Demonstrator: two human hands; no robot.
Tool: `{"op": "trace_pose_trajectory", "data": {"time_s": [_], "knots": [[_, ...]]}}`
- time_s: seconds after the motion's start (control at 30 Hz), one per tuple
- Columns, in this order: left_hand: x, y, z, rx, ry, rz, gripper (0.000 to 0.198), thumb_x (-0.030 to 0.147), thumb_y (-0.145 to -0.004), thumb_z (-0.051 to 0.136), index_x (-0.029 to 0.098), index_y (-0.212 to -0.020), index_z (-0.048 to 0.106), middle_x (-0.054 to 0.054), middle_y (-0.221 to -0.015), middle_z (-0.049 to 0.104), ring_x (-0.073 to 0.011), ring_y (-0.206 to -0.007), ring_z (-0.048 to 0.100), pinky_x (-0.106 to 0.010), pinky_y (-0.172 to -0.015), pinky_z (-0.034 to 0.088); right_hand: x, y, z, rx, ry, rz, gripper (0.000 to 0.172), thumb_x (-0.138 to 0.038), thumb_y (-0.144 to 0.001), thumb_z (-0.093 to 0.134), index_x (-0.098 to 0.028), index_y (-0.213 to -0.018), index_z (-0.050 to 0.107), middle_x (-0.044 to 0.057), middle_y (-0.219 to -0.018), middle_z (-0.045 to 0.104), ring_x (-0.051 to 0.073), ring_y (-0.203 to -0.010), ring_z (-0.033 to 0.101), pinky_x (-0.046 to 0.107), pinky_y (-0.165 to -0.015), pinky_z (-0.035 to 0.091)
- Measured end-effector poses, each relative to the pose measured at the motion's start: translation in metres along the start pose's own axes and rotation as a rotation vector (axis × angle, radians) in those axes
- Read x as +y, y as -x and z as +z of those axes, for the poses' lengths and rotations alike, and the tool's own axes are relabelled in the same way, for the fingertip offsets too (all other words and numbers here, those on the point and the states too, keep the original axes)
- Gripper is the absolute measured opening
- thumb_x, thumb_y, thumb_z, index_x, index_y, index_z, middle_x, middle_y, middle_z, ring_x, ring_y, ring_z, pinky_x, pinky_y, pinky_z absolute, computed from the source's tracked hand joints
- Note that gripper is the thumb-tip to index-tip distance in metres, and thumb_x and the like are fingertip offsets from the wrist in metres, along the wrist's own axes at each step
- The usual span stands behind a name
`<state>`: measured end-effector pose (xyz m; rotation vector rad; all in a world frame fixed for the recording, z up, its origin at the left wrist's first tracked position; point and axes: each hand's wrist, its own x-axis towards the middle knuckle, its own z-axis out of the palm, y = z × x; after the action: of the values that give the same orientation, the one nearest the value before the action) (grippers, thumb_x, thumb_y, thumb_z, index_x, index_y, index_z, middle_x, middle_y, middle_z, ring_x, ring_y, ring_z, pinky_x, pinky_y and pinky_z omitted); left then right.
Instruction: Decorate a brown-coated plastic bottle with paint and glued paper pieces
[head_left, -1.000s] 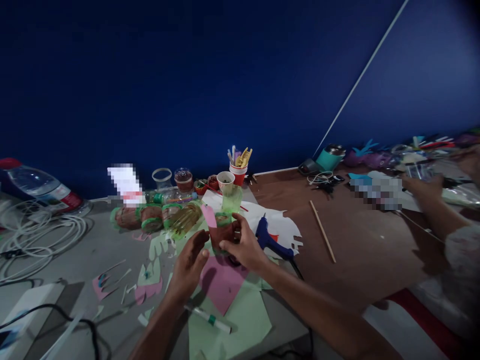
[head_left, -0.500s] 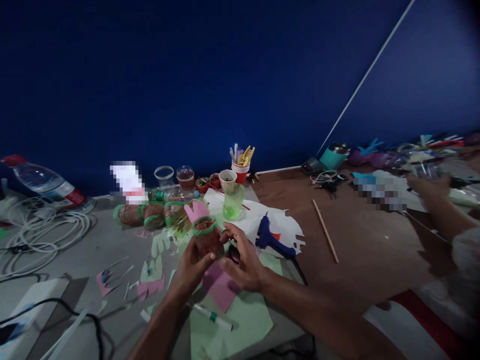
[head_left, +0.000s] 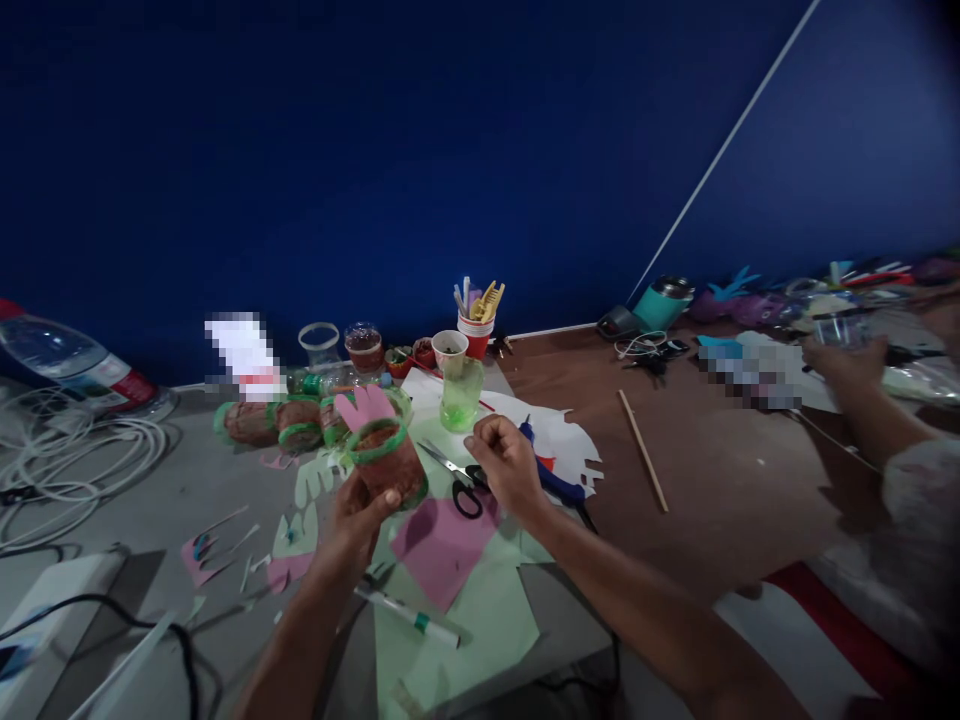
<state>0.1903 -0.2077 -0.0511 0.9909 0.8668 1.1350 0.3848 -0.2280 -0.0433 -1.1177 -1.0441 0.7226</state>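
Note:
A brown pot with green rims [head_left: 394, 468] and a pink paper crown-shaped piece [head_left: 365, 407] at its top is held in my left hand [head_left: 358, 515], tilted a little. My right hand [head_left: 506, 455] is raised apart from the pot, its fingers curled together; whatever is between them, if anything, is too small to name. Beside it lie black-handled scissors [head_left: 466, 488] and, partly hidden behind the wrist, a blue glue gun [head_left: 559, 485]. Under both hands are pink paper [head_left: 448, 550], green paper [head_left: 465, 640] and a marker [head_left: 412, 615].
A green-tinted clear cup [head_left: 460, 395], a cup of cutlery [head_left: 477, 330] and green-brown rolls [head_left: 255, 424] stand or lie behind. A wooden stick [head_left: 643, 450] lies right. Coiled white cable [head_left: 112, 460] is left. Another person's hand [head_left: 847, 362] is far right.
My right hand has let go of the pot and moved right and up, its fingers now drawn together. The pot has shifted left in my left hand, and the scissors are uncovered.

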Motion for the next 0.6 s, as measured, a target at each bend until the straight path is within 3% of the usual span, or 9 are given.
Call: {"op": "trace_pose_trajectory", "data": {"time_s": [0.13, 0.23, 0.4, 0.53, 0.6], "knots": [[0.004, -0.001, 0.0, 0.039, 0.043, 0.016, 0.046, 0.033, -0.054, 0.084, 0.017, -0.094, 0.07, -0.009, -0.098, 0.074, -0.0278, -0.096, 0.067, -0.035, -0.086, 0.051, -0.002, -0.001, 0.001, 0.009, -0.04, 0.107, 0.025, -0.039, -0.08, 0.06, -0.02, -0.067, 0.049, -0.004, -0.059, 0.045, 0.011, -0.056, 0.041, 0.024, -0.054, 0.034], [0.004, 0.0, 0.0, 0.033, 0.053, 0.004, 0.046, 0.033, -0.052, 0.086, 0.017, -0.092, 0.07, -0.008, -0.095, 0.074, -0.0269, -0.093, 0.067, -0.035, -0.084, 0.052, -0.002, -0.004, 0.0, -0.009, -0.065, 0.104, 0.033, -0.046, -0.087, 0.049, -0.018, -0.071, 0.057, -0.001, -0.061, 0.051, 0.012, -0.057, 0.045, 0.026, -0.057, 0.038], [0.003, 0.001, 0.0, 0.013, 0.027, -0.017, 0.049, 0.034, -0.052, 0.085, 0.016, -0.094, 0.069, -0.009, -0.097, 0.074, -0.0279, -0.094, 0.067, -0.035, -0.083, 0.053, -0.005, -0.01, -0.007, 0.068, -0.072, 0.066, 0.024, -0.041, -0.081, 0.062, -0.019, -0.074, 0.059, -0.002, -0.062, 0.052, 0.011, -0.057, 0.047, 0.025, -0.058, 0.039], [0.0, -0.001, 0.001, -0.027, -0.035, -0.045, 0.05, 0.036, -0.051, 0.085, 0.014, -0.094, 0.069, -0.012, -0.098, 0.074, -0.0319, -0.098, 0.066, -0.04, -0.085, 0.052, -0.011, -0.014, -0.013, 0.004, -0.127, 0.02, 0.037, -0.044, -0.089, 0.05, -0.018, -0.064, 0.058, -0.001, -0.06, 0.053, 0.01, -0.054, 0.047, 0.026, -0.056, 0.038], [-0.003, -0.002, 0.0, -0.058, -0.049, -0.038, 0.051, 0.036, -0.052, 0.084, 0.014, -0.096, 0.069, -0.012, -0.099, 0.073, -0.0324, -0.098, 0.065, -0.041, -0.086, 0.051, -0.014, -0.017, -0.016, 0.031, -0.179, 0.027, 0.028, -0.041, -0.087, 0.054, -0.018, -0.072, 0.06, -0.001, -0.065, 0.056, 0.01, -0.055, 0.048, 0.025, -0.057, 0.038]]}}
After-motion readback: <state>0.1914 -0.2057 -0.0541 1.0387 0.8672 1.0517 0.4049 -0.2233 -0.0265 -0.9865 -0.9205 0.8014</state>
